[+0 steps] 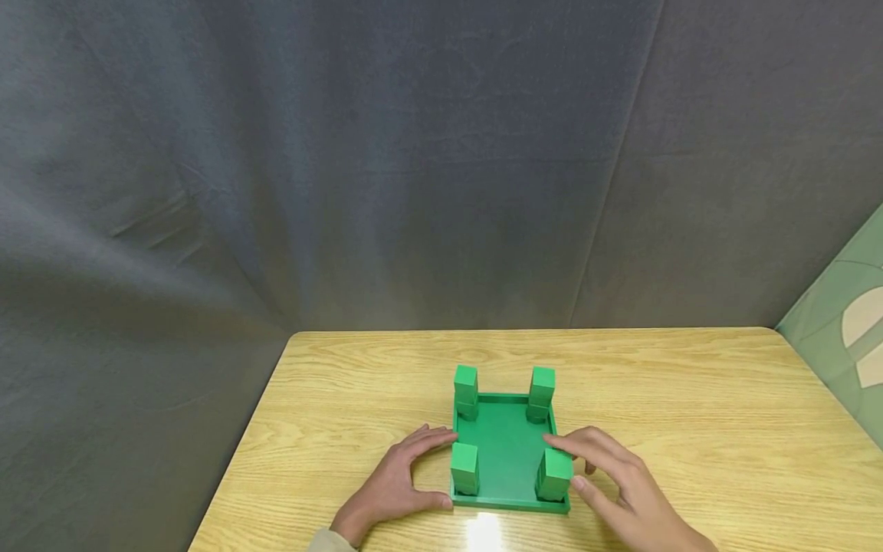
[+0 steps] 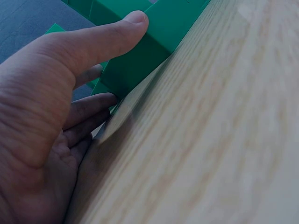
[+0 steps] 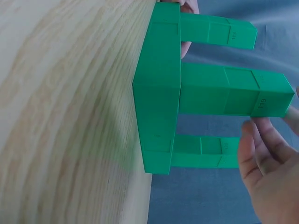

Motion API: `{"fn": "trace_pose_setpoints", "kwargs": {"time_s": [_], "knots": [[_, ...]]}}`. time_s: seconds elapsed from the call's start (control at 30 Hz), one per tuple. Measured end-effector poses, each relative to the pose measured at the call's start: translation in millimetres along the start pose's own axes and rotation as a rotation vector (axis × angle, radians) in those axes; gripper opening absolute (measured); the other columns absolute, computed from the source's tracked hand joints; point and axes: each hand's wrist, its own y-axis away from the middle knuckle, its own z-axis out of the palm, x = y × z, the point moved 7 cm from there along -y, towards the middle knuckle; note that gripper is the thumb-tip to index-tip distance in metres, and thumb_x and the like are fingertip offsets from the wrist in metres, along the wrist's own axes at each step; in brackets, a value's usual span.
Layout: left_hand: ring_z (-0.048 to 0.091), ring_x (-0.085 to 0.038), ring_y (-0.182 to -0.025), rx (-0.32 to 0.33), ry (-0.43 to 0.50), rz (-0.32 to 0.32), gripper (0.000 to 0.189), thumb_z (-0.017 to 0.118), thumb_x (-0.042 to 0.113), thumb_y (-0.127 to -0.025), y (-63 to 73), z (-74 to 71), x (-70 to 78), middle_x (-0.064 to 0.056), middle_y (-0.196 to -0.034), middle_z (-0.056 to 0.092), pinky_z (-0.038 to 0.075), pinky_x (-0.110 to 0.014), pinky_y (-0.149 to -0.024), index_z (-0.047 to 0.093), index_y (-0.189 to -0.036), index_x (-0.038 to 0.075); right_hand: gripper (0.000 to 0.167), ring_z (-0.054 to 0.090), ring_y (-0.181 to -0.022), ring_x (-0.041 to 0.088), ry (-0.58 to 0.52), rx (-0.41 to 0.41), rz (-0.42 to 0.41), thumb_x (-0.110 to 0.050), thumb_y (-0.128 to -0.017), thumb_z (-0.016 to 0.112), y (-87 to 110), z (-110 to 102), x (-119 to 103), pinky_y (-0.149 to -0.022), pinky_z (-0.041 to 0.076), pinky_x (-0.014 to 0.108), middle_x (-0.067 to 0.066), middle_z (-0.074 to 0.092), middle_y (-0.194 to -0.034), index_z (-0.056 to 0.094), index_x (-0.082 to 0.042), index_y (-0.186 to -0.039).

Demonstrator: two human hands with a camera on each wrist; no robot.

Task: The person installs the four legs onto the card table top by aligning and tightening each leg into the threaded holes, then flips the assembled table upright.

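A shallow green tray (image 1: 510, 504) lies on the table with an upright green post at each corner. My left hand (image 1: 403, 479) lies along its left side, fingers fairly straight; the index fingertip touches the left wall and the thumb is at the near left corner. In the left wrist view the thumb (image 2: 93, 44) lies against the green wall. My right hand (image 1: 617, 483) holds the near right post (image 3: 233, 91) near its top, index finger behind it and thumb on the near side. That post shows seams and the number 119.
The near left post (image 1: 464, 460), far left post (image 1: 466, 383) and far right post (image 1: 542, 383) stand in the tray's other corners. The tray is on a wood-grain table (image 1: 345, 383). A dark grey curtain (image 1: 441, 192) hangs behind, and a green patterned cloth (image 1: 838, 337) is at the right.
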Motion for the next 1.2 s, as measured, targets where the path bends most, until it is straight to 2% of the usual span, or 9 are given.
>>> {"fn": "trace_pose_setpoints", "kwargs": {"time_s": [0.13,0.27,0.4,0.6,0.73,0.9,1.03,1.2], "knots": [[0.034,-0.046,-0.163,0.004,-0.007,0.001,0.086,0.099,0.045,-0.083,0.4,0.0,-0.3,0.013,-0.166,0.054,0.025,-0.081,-0.127,0.061,-0.159,0.038,0.058,0.059,-0.092,0.002,-0.019,-0.041,0.009,0.01,-0.097,0.072,0.5,2.1,0.9,-0.072,0.051,0.019,-0.009,0.068,-0.127,0.069,-0.011,-0.151],[0.035,-0.047,-0.162,0.006,-0.014,0.005,0.086,0.099,0.044,-0.083,0.6,0.0,0.0,0.011,-0.166,0.054,0.025,-0.082,-0.127,0.061,-0.159,0.037,0.063,0.058,-0.09,0.002,-0.01,-0.036,0.037,0.01,-0.092,0.079,1.4,2.8,3.4,-0.071,0.05,0.02,-0.01,0.069,-0.127,0.069,-0.016,-0.148],[0.034,-0.046,-0.163,0.0,-0.013,0.006,0.086,0.1,0.043,-0.083,0.5,0.0,0.5,0.013,-0.166,0.054,0.025,-0.081,-0.127,0.061,-0.159,0.037,0.065,0.058,-0.09,0.004,-0.001,0.012,0.05,0.008,-0.085,0.088,1.9,1.5,6.4,-0.07,0.05,0.02,-0.011,0.071,-0.124,0.07,-0.02,-0.142],[0.035,-0.046,-0.162,-0.003,-0.013,0.007,0.086,0.1,0.042,-0.083,0.6,-0.1,1.3,0.013,-0.166,0.054,0.026,-0.082,-0.126,0.06,-0.16,0.037,0.059,0.061,-0.088,0.006,0.007,0.101,0.02,0.002,-0.076,0.098,4.3,-0.2,11.2,-0.068,0.05,0.021,-0.003,0.071,-0.117,0.07,-0.015,-0.125],[0.035,-0.047,-0.162,-0.001,-0.011,0.007,0.086,0.1,0.043,-0.083,0.4,-0.1,1.0,0.012,-0.166,0.054,0.027,-0.081,-0.126,0.06,-0.159,0.038,0.063,0.063,-0.096,0.006,0.06,0.078,0.08,-0.001,-0.08,0.096,3.5,-0.8,11.2,-0.077,0.052,0.019,-0.008,0.071,-0.121,0.07,-0.02,-0.135],[0.035,-0.047,-0.162,0.001,-0.013,0.005,0.086,0.099,0.044,-0.083,0.4,0.0,0.3,0.011,-0.166,0.054,0.026,-0.082,-0.126,0.06,-0.16,0.038,0.069,0.065,-0.109,0.005,0.089,0.03,0.094,0.005,-0.087,0.087,1.9,-1.6,5.8,-0.089,0.056,0.021,-0.011,0.07,-0.131,0.068,-0.022,-0.148],[0.034,-0.047,-0.162,0.002,-0.013,0.003,0.086,0.099,0.044,-0.083,0.4,0.1,-0.4,0.01,-0.166,0.054,0.026,-0.083,-0.126,0.06,-0.16,0.038,0.067,0.065,-0.106,0.005,0.069,0.045,0.05,0.01,-0.084,0.087,1.6,-1.5,3.7,-0.089,0.054,0.019,-0.008,0.072,-0.128,0.072,-0.021,-0.142],[0.035,-0.046,-0.162,0.005,-0.012,0.006,0.086,0.099,0.044,-0.083,0.5,-0.3,-0.1,0.012,-0.166,0.054,0.026,-0.082,-0.126,0.06,-0.159,0.039,0.065,0.06,-0.094,0.004,0.051,0.086,0.046,0.012,-0.077,0.092,1.7,-2.0,4.6,-0.081,0.053,0.018,-0.011,0.073,-0.118,0.076,-0.018,-0.133]]}}
